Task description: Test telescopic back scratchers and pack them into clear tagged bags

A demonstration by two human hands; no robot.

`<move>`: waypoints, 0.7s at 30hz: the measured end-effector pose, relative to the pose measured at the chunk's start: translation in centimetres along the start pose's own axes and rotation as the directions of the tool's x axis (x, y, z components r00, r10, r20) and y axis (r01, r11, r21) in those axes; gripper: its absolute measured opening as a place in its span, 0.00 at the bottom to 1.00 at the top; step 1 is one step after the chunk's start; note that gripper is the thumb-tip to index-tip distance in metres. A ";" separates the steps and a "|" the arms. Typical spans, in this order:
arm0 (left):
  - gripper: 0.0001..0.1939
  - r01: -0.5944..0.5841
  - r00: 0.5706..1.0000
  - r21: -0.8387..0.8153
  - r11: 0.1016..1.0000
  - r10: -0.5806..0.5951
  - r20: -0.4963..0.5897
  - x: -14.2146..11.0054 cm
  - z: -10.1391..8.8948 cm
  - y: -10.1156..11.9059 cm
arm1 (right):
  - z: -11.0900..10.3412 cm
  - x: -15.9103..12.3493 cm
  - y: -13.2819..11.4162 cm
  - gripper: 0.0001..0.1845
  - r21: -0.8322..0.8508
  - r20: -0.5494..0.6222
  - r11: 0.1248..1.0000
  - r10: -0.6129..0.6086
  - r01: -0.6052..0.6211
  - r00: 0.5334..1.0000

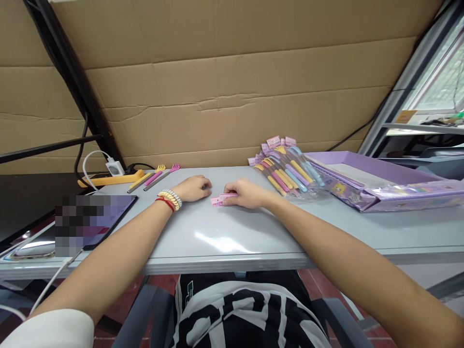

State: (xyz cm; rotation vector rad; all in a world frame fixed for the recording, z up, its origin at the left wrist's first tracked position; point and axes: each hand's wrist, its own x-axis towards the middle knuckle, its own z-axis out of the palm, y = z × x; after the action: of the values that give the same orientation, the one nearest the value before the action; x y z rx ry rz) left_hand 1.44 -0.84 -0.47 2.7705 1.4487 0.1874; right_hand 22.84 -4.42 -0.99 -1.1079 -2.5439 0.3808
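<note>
My right hand pinches a small pink printed card just above the white tabletop. To its left, my left hand rests on the table with loosely curled fingers, thumb and forefinger apart, and nothing visible in it. Beyond my left wrist lie a yellow back scratcher and a pink back scratcher, both unwrapped, with claw-shaped heads. Right of my right hand is a pile of back scratchers in clear bags, several colours, with pink cards at their tops.
A purple open box stands on the right. At left are a tablet with a blurred screen, a white charger with its cable, and a yellow strip-shaped object. A cardboard wall closes off the back.
</note>
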 end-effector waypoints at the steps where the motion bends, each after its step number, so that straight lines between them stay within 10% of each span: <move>1: 0.20 -0.003 1.000 -0.004 1.000 0.003 -0.003 0.0 0.0 -0.1 | -0.1 -0.1 0.0 0.15 0.010 -0.007 1.000 -0.005 0.005 1.000; 8: 0.21 0.233 0.966 -0.010 0.972 -0.233 -0.114 0.4 -0.5 -3.0 | -1.0 -0.3 0.3 0.11 0.097 -0.068 0.994 0.060 -0.053 0.996; 16: 0.19 0.730 0.667 -0.014 0.683 -0.717 -0.203 -1.8 -2.9 -9.7 | -1.2 -0.5 1.3 0.04 -0.188 -0.136 0.980 0.044 -0.069 0.990; 21: 0.23 0.793 0.604 0.042 0.608 -0.774 -0.189 -1.8 -1.7 -10.5 | -1.3 -0.5 1.1 0.05 -0.213 -0.138 0.975 0.038 -0.068 0.990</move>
State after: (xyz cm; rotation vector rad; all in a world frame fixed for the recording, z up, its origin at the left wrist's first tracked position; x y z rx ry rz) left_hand -8.38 3.60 0.32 1.9040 2.6272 0.2948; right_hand 24.45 -3.96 -0.30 -1.2363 -2.4855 0.0384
